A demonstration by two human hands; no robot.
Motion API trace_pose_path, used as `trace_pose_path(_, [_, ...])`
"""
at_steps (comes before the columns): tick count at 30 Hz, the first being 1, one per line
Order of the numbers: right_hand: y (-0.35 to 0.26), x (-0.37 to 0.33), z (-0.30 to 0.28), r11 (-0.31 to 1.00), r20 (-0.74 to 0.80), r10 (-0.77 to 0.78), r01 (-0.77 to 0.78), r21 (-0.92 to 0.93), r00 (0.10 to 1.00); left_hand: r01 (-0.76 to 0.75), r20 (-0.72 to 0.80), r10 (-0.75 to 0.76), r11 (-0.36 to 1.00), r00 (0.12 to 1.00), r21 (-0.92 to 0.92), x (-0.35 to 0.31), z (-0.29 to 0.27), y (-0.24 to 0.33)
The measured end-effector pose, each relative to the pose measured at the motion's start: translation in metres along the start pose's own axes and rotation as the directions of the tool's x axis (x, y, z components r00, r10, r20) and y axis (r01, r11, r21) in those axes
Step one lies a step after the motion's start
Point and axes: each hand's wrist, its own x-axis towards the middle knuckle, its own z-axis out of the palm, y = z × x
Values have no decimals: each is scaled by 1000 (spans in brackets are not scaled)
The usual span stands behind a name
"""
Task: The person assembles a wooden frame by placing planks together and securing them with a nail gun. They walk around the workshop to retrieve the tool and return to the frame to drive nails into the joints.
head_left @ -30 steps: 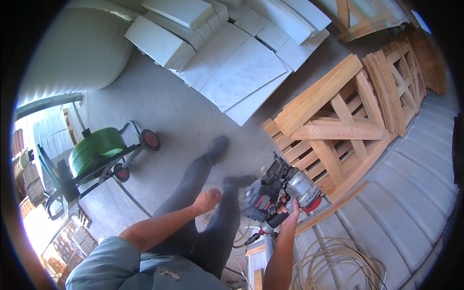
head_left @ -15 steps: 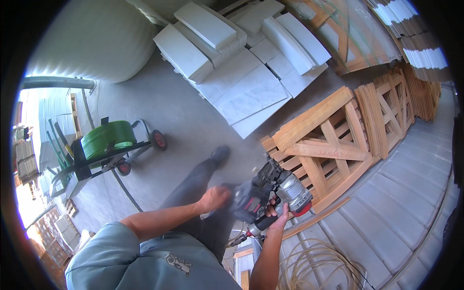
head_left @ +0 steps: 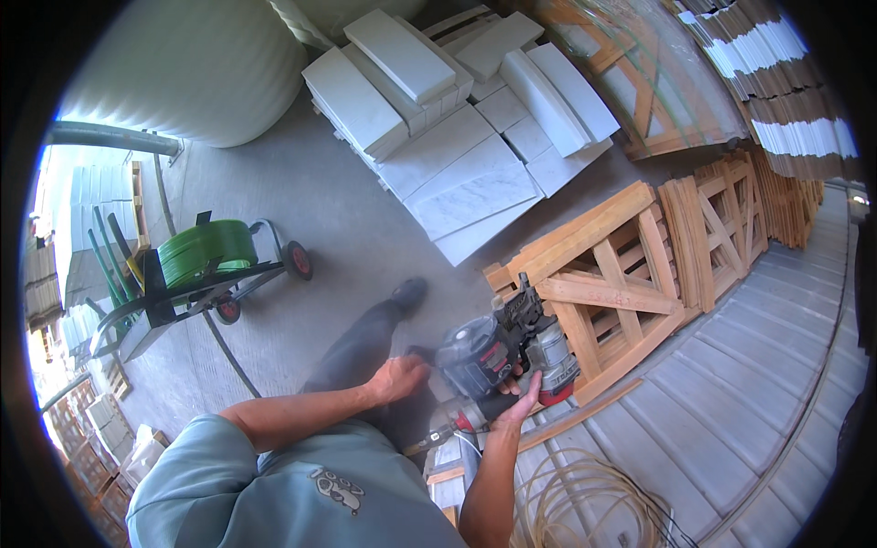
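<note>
My right hand [head_left: 523,398] is wrapped round the grip of a coil nail gun [head_left: 475,354]. The tool has a dark round magazine, a silver body and a red cap, and its nose tilts up and away from me. At the grip's lower end a metal air fitting [head_left: 441,435] is attached. My left hand [head_left: 399,379] is closed just left of the magazine, apart from it. Whatever its fingers may hold is hidden.
Wooden crate frames [head_left: 621,283] stand to the right of the nail gun. White stone slabs [head_left: 475,187] are stacked ahead. A cart with green strapping [head_left: 208,256] stands at left. Coiled hose [head_left: 585,502] lies at lower right on grey panels [head_left: 694,402].
The nail gun has shifted slightly left with my right hand. My left hand stays closed beside it. The whole view has turned slightly.
</note>
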Motion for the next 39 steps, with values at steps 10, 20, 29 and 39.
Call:
trace_pose_path(10, [-12,3,4,971,409,-180,229,-74,894,-289,403,261,957,877,8,-26,18,1])
trace_pose_path(20, [-23,18,26,909,191,-310,349,-228,931,120,560,91,936,823,-330,-25,21,-4])
trace_pose_path(29, [-10,19,-27,686,-15,-445,330,-648,896,-246,451,83,917,889,315,-13,20,25])
trace_pose_path(39, [114,-44,-109,-61,20,-536,-15,-998,844,404,474,-401,909,784,101,2,92,-11])
